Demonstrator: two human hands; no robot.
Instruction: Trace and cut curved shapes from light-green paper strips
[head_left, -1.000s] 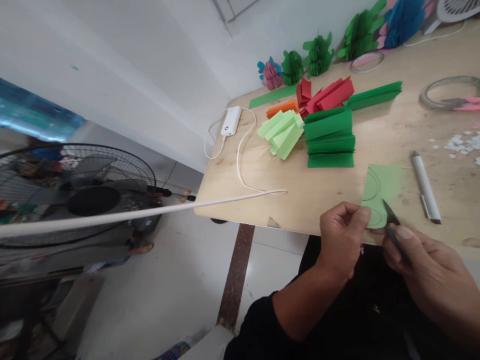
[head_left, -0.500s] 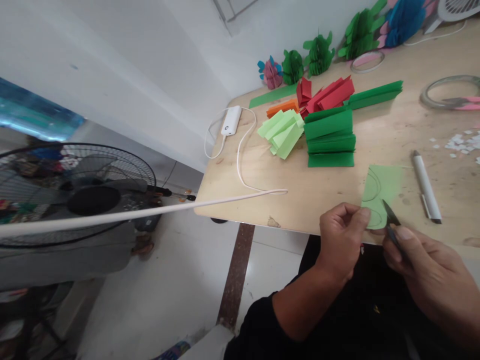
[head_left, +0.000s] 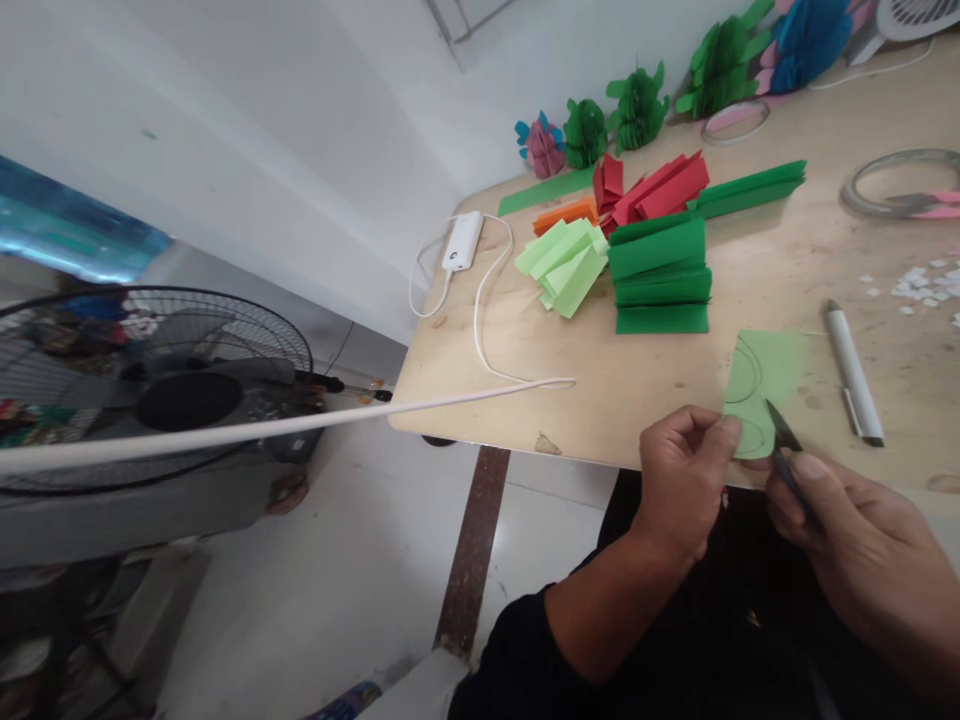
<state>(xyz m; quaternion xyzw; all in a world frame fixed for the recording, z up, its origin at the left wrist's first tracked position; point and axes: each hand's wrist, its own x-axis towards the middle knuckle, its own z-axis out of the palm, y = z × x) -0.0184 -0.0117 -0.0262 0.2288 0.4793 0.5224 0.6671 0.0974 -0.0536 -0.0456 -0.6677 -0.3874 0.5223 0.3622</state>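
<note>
At the near edge of the tabletop (head_left: pixel 622 395), toward its right part, a light green paper sheet (head_left: pixel 757 380) lies partly on the wood, with curved outlines drawn on it. The left hand (head_left: pixel 679 485) pinches the sheet's lower left corner between thumb and fingers. The right hand (head_left: pixel 862 530) has its fingers wrapped around a dark cutting tool (head_left: pixel 785 428), whose pointed blade sits at the sheet's right side; most of its handle is hidden in the grip.

Just right of the sheet lies a white pen (head_left: pixel 851 370) with dark ends, and beyond it, farther toward the right, are small white paper scraps (head_left: pixel 926 288). Farther from the near edge, pleated dark green paper (head_left: pixel 660 280) stands beside pleated pale green paper (head_left: pixel 566 265), with folded red paper (head_left: pixel 664 190) and an orange folded strip (head_left: pixel 566 215) behind them. Near the left edge lies a white power bank (head_left: pixel 465 240) with a cable attached. Small paper figures (head_left: pixel 637 110) line the back edge against the wall.
</note>
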